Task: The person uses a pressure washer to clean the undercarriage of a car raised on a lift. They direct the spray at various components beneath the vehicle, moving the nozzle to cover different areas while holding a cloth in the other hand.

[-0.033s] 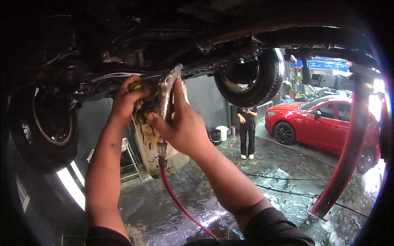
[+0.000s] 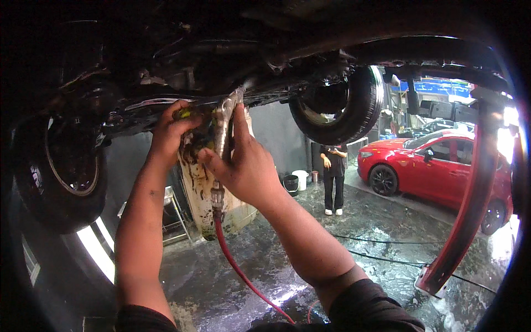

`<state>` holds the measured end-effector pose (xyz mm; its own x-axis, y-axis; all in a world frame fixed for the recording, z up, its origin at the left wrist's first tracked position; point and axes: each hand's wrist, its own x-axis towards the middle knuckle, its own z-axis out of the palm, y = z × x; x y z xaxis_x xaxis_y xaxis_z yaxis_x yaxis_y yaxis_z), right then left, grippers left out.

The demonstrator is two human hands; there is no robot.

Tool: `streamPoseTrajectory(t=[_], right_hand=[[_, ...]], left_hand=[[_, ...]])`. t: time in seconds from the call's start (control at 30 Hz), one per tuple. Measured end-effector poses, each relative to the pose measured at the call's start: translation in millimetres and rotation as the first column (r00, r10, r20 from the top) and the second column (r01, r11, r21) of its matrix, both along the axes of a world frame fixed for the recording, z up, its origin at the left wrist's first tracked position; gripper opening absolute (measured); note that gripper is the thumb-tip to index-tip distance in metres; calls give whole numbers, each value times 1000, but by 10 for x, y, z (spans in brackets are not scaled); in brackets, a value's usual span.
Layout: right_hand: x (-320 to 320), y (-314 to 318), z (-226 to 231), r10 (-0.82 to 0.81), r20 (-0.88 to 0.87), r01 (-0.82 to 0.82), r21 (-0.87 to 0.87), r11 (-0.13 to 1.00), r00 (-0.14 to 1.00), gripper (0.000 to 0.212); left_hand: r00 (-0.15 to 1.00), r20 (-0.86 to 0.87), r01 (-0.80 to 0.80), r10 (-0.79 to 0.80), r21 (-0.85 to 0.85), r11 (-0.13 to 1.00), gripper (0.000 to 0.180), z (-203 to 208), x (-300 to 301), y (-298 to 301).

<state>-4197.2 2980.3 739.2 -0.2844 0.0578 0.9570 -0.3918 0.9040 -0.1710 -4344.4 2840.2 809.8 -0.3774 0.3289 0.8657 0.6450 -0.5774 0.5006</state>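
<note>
My left hand (image 2: 168,135) is closed around the top of a stained cream plastic container (image 2: 202,205), near a yellow-green patch partly hidden by my fingers. The container hangs upright, streaked with dark grime. My right hand (image 2: 246,166) is wrapped around a silver metal spray gun (image 2: 223,130), which stands upright against the container. A red hose (image 2: 229,254) joins the gun's lower end and curves down right. The gun's tip points up at the dark car underbody (image 2: 221,61), with pale mist just beyond it.
Raised wheels hang at left (image 2: 61,171) and right (image 2: 351,110). A red lift post (image 2: 470,210) stands right, near a red car (image 2: 426,163). A person (image 2: 333,177) stands behind, beside buckets (image 2: 299,180). Dark cables (image 2: 387,259) cross the wet floor. A metal stand (image 2: 176,213) is at left.
Pale mist shows more plainly at the spray gun's tip. Both hands and the container stay almost in place.
</note>
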Motion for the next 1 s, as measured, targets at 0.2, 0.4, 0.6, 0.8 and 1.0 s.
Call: streamPoseTrajectory(t=[0.2,0.4,0.6,0.8,1.0], right_hand=[[37,-202,201,-26,-27,26,-5,1000,999,115],[60,-223,240,-39,-21,40,47,998,999,115],[-34,-271,491,43,12,-43,29,999,999,113],[78,-602,583,-54,-13,55,55,997,998,119],[43,-464,630,-69,-81,74,68,995,994,117]], left_hand=[[993,-70,87,-91,-66,994,31,149,-229,-97],[979,-142,-117,147,202,972,30,-35,-442,-10],[908,-289,-252,302,198,947,29,69,-655,-192],[985,-169,6,17,135,991,33,272,-459,-384],[985,-4,171,-171,51,984,34,353,-113,-302]])
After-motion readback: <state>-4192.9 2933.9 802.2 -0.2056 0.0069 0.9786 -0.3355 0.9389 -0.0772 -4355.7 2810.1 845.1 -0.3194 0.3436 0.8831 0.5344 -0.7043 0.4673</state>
